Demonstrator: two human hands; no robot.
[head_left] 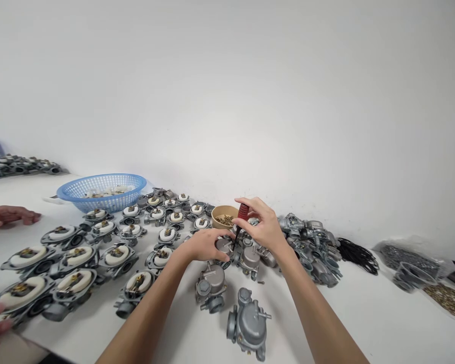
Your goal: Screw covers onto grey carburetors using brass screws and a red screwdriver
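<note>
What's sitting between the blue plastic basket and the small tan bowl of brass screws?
In the head view, rows of grey metal carburetor bodies with white floats lie between the blue plastic basket and the tan bowl.

Both bare forearms enter from the lower edge of the frame and converge toward its centre, the left arm rising from lower left, the right arm from lower right. The left hand (pixel 203 245) lies palm down just left of centre, knuckles up, fingers curled forward and closed on something beneath them, with the wrist straight in line with the forearm. The right hand (pixel 261 222) sits slightly higher, just right of centre, wrist bent inward, with thumb and fingertips pinched together at its upper left and the remaining fingers loosely bent.
</note>
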